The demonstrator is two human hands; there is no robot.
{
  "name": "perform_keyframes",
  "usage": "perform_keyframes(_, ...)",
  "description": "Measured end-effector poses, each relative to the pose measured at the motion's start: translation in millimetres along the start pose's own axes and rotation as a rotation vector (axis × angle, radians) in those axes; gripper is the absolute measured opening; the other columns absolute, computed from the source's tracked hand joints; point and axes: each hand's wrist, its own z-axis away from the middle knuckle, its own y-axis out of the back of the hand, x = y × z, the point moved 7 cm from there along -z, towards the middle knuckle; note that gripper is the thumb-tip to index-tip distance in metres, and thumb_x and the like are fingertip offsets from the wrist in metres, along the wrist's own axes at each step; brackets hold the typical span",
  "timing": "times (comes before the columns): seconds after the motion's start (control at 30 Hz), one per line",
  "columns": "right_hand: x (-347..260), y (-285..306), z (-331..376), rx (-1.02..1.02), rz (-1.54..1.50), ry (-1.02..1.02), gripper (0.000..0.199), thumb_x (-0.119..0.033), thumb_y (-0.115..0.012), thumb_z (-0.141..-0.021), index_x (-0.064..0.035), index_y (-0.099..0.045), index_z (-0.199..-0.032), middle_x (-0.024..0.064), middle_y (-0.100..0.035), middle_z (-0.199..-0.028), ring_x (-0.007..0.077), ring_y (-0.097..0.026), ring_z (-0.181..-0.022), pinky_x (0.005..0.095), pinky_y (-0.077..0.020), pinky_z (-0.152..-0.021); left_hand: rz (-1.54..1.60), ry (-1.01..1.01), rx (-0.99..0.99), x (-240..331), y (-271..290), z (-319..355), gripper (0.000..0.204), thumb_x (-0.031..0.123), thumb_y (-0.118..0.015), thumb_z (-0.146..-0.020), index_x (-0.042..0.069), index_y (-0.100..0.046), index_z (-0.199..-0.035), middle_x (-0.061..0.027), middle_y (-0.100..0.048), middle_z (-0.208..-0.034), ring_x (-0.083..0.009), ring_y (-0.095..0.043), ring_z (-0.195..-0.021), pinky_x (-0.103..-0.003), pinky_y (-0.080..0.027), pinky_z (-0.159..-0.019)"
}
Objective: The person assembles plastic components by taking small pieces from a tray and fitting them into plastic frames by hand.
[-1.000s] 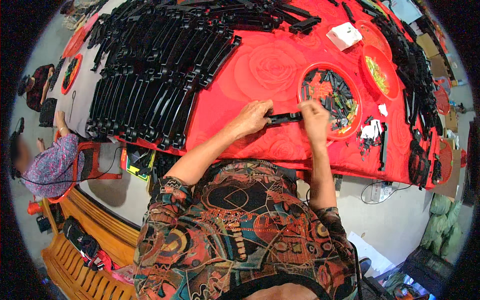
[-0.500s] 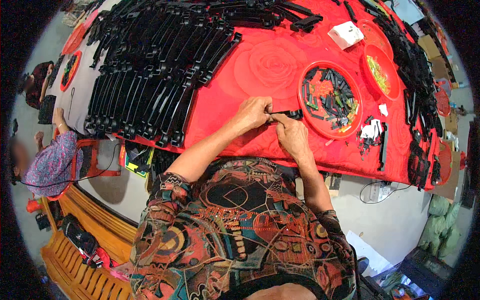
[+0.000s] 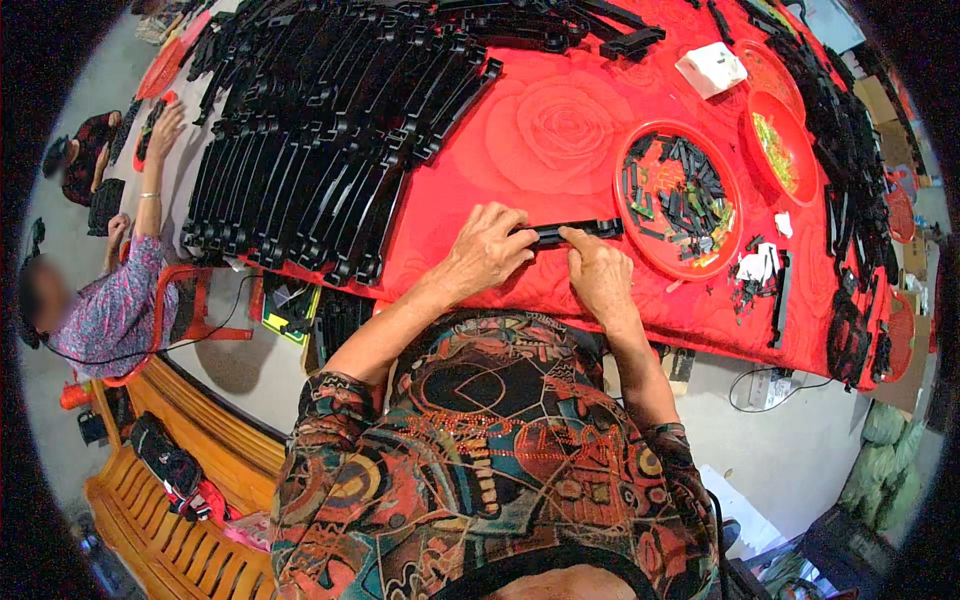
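Observation:
A long black plastic strip [image 3: 585,230] lies on the red rose-patterned tablecloth [image 3: 545,130] just in front of me. My left hand [image 3: 487,248] grips its left end with curled fingers. My right hand [image 3: 597,272] rests beside it, the forefinger pressing down on the strip's middle. The strip's right end reaches the rim of a round red tray [image 3: 640,252] filled with small black and coloured parts [image 3: 680,190].
Rows of finished black strips [image 3: 330,160] cover the table's left half. A second red tray [image 3: 775,145], a white box [image 3: 710,68] and heaps of black parts [image 3: 850,170] lie at the right. Another person [image 3: 110,290] sits at the far left by a wooden bench [image 3: 170,510].
My right hand came back from the red tray to the strip and now presses on it. My left hand has kept hold of the strip's left end.

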Motion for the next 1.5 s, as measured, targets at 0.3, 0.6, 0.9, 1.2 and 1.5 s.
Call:
perform_keyframes(0.3,5.3,0.4,-0.4,-0.034,-0.151,-0.122,0.027,-0.006,-0.049,-0.079,-0.0083,-0.065,-0.102,0.0159,-0.065,-0.092,0.0327,-0.064,-0.080,0.0397,-0.0508,-0.067,-0.080,-0.065,-0.066,-1.5,-12.9,-0.3,0.024,0.013,-0.064,-0.075,0.009,-0.063,-0.098,-0.0057,-0.055,-0.093,-0.0226,-0.049,-0.085,-0.036,-0.038,-0.072)
perform_keyframes(0.6,40.9,28.2,7.8,0.340,-0.998,-0.357,0.023,-0.005,-0.041,-0.088,0.0062,-0.058,-0.098,0.0031,-0.047,-0.057,0.0073,-0.038,-0.043,0.0232,-0.0345,-0.040,-0.064,-0.098,-0.152,-2.8,-22.1,-5.2,0.023,0.014,-0.059,-0.079,0.008,-0.063,-0.100,-0.0046,-0.049,-0.081,-0.0214,-0.046,-0.079,-0.034,-0.039,-0.068)
perform_keyframes(0.9,43.3,-1.0,-32.9,0.647,-1.657,-0.294,0.024,-0.012,-0.036,-0.094,0.0050,-0.051,-0.087,-0.0050,-0.024,-0.050,0.0038,-0.020,-0.037,0.0222,-0.0196,-0.034,-0.113,-0.035,-0.300,-1.5,-30.6,-8.9,0.047,0.013,-0.060,-0.075,0.019,-0.055,-0.121,-0.0067,-0.047,-0.085,-0.0246,-0.046,-0.081,-0.037,-0.042,-0.068)
perform_keyframes(1.2,41.0,-5.8,-41.4,0.612,-1.541,-0.317,0.024,-0.014,-0.036,-0.094,0.0039,-0.050,-0.087,-0.0047,-0.023,-0.049,0.0046,-0.019,-0.037,0.0230,-0.0187,-0.034,-0.107,0.022,-0.326,-4.9,-32.3,-13.0,0.054,0.015,-0.061,-0.074,0.026,-0.052,-0.126,-0.0077,-0.045,-0.087,-0.0257,-0.046,-0.081,-0.037,-0.043,-0.066)
perform_keyframes(1.5,41.7,-11.7,-42.3,0.613,-1.563,-0.468,0.023,-0.016,-0.039,-0.095,0.0008,-0.050,-0.083,-0.0055,-0.024,-0.049,0.0037,-0.019,-0.036,0.0226,-0.0189,-0.034,-0.086,0.029,-0.424,0.5,-30.5,-19.7,0.055,0.011,-0.057,-0.073,0.023,-0.051,-0.126,-0.0111,-0.047,-0.091,-0.0282,-0.047,-0.086,-0.040,-0.043,-0.069)
